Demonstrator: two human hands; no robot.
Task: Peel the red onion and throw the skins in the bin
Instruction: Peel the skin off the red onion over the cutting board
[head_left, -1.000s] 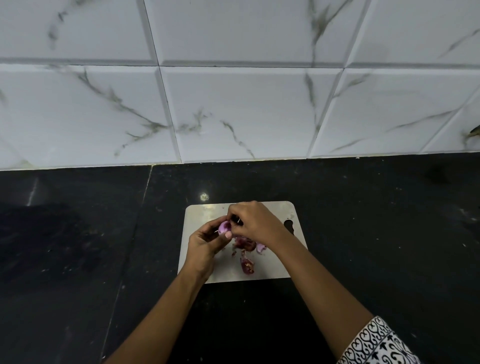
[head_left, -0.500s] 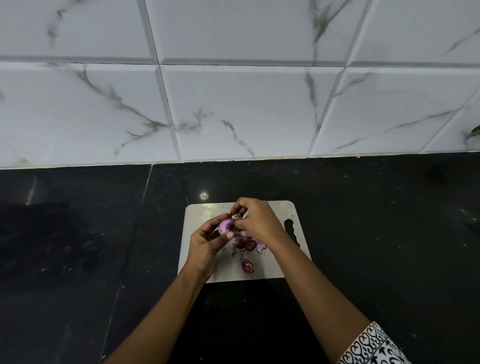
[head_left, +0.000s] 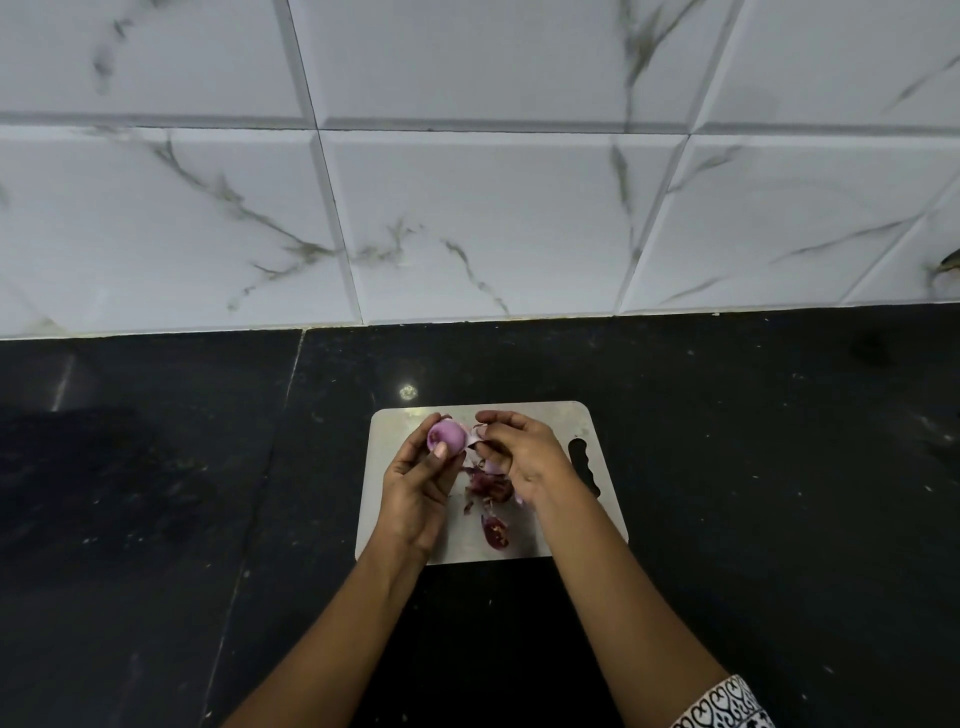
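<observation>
My left hand (head_left: 415, 488) grips the red onion (head_left: 447, 435), smooth pale purple, nearly bare. Just right of it my right hand (head_left: 524, 457) pinches a loose skin (head_left: 475, 436); darker skins (head_left: 488, 486) lie under that hand.

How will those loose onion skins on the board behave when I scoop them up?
The skins look thin and curled, so probably light and floppy, crumpling rather than lifting whole. They lie in several scattered bits on the board, so some may well get left behind.
</observation>
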